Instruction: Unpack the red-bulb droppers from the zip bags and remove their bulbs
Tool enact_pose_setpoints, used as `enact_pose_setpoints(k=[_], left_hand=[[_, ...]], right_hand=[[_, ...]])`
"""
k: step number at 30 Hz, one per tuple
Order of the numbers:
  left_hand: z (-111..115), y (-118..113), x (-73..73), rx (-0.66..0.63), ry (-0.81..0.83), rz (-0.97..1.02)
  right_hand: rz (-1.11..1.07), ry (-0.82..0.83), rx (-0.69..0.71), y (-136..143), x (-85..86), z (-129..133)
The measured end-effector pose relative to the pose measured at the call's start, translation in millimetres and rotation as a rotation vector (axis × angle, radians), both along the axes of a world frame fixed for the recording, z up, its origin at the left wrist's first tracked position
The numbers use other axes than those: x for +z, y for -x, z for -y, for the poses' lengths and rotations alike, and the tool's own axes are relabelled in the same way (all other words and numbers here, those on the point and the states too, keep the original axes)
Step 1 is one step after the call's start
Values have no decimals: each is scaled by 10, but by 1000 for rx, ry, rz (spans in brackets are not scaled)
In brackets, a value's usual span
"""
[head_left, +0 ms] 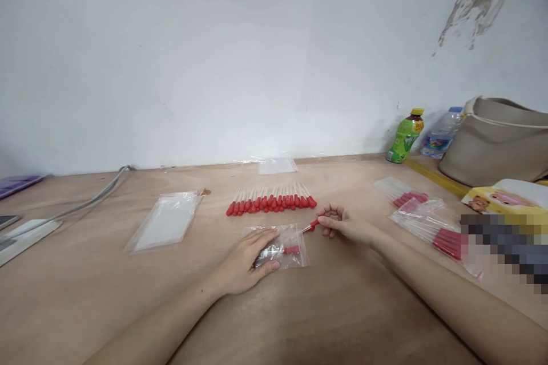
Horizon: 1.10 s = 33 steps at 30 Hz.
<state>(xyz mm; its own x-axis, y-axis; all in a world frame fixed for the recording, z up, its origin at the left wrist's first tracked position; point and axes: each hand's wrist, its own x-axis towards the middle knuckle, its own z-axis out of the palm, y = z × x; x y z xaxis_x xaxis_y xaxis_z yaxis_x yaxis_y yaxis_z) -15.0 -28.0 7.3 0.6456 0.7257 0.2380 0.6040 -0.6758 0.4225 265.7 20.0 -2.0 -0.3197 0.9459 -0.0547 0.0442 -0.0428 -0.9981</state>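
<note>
A clear zip bag (303,258) lies on the table in front of me, with a red-bulbed dropper (291,250) inside it. My left hand (250,259) rests over the bag's left part, thumb and fingers holding it down. Between the thumb and fingertips of my right hand (338,221) is the red end of another dropper (314,224); its clear stem points left into the bag's mouth. Just beyond the bag, a row of red-bulbed droppers (269,203) lies side by side, clear stems toward the wall.
Flat plastic bags (166,219) lie at left, and another bag (277,166) by the wall. Filled bags of droppers (447,242) are at right. Farther right stand a green bottle (402,137), a water bottle (440,134), a beige basket (492,148) and a yellow pack (500,199). A cable (94,198) crosses the left side.
</note>
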Motion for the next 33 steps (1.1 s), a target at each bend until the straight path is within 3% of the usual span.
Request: enact_pose_setpoints(k=[3,7,10,13,17,20,25,30,33], left_hand=[[-6,7,-10,1,-7,-18],[-9,8,-10,-8,-15,-42],[-10,8,-7,-6,-11,-57],[-9,9,-6,-12,-11,-64],[-8,5,-7,-13,-26,-56],[-8,0,-4,-7,-27,-71],[-15,3,-8,-15,-38,-76],[-24,8,-13,-12,-31,-81],[-21,5,-2,-6,-26,-81]], right_hand=[[-72,-3,-32,-193,82,-93],[-229,-47,-246,-474,251,-225],[-256,-185,-351,-485,326,-279],[-70,-379,-388,-285,283,-313],[231,-704,-372,41,95,-397],[421,-850,-335,171,-6,-461],[694,-922,-295,205,13,-434],[692,-915,-365,155,-37,-254],[727,-829,-469,139,-95,-163]])
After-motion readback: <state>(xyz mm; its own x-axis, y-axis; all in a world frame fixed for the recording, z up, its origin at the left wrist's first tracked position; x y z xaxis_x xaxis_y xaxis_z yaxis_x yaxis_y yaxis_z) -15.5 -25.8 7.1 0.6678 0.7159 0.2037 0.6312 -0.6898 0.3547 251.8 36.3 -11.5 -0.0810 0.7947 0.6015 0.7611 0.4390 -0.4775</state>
